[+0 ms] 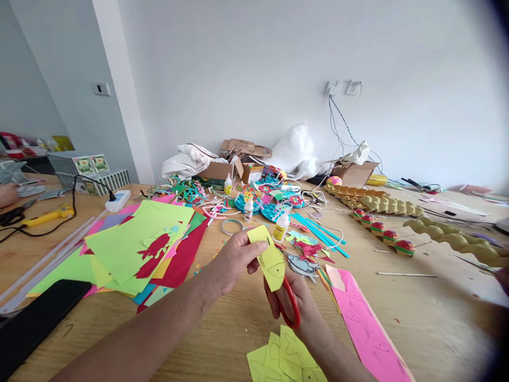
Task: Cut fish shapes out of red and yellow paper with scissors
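Observation:
My left hand (237, 259) pinches the upper end of a yellow paper piece (272, 265) with a fish outline drawn on it. In my right hand (304, 300) are red-handled scissors (292, 305), held at the lower edge of that paper; the blades are mostly hidden behind it. More yellow paper pieces (284, 358) with pencil outlines lie on the table below my hands. To the right, a pink paper strip (368, 323) carries drawn fish shapes. A grey-blue paper fish (303, 265) rests just beyond my right hand.
Coloured paper sheets (119, 249) with red cut-out fish on top spread at the left, near a black phone-like slab (43, 323). Glue bottles (281, 227), a tape roll (231, 227) and craft scraps stand ahead. Egg-carton strips (453, 239) lie at the right. Another person's hand (7, 194) shows far left.

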`<action>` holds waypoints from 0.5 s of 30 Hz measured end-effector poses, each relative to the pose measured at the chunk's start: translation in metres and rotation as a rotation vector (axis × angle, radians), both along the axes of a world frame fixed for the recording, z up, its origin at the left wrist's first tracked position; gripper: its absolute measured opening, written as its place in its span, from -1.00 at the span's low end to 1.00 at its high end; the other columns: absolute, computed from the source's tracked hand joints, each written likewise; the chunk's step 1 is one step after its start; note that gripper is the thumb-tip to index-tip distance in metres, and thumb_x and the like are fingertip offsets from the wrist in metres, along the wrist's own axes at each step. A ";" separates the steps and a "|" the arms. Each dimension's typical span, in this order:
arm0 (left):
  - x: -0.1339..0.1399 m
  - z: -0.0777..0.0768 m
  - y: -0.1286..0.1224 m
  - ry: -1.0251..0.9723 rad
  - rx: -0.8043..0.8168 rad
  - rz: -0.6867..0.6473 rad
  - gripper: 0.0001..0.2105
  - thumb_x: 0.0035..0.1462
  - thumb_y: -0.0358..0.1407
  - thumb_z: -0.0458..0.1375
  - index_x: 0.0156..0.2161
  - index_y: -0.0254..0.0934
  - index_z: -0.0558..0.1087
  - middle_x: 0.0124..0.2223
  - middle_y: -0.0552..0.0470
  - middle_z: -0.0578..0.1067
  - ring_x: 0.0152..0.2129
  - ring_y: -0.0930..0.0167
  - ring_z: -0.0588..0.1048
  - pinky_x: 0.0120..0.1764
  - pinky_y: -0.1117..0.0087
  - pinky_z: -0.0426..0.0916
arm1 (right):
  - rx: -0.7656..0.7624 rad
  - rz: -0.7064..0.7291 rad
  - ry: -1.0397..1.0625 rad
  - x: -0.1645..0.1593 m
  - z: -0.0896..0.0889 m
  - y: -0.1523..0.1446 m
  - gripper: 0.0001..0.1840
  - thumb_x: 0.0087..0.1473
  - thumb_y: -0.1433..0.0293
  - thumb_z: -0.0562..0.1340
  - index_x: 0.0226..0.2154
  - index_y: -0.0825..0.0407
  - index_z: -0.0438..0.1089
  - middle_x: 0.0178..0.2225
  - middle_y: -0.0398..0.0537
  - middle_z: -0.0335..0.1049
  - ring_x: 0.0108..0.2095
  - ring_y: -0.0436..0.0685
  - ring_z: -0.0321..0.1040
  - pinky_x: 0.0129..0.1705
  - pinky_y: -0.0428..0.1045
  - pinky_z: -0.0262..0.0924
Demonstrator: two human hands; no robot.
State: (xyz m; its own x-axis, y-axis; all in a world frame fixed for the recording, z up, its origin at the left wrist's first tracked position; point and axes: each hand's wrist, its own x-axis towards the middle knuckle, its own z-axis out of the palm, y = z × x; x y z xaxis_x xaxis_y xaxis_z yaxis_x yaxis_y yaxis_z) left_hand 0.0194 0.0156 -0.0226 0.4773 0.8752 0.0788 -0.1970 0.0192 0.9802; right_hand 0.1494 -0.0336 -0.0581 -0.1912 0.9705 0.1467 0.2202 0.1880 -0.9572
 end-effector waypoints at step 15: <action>-0.001 0.003 -0.003 0.046 0.036 -0.041 -0.85 -0.02 -0.25 0.08 -0.48 -0.32 0.31 -0.57 0.15 0.29 -0.69 0.61 0.16 -0.66 0.56 0.00 | -0.026 -0.033 -0.024 0.001 0.003 -0.001 -0.59 0.02 0.08 -0.01 -0.52 0.03 0.32 -0.81 -0.28 0.11 -0.78 -0.05 0.01 -0.72 -0.15 -0.08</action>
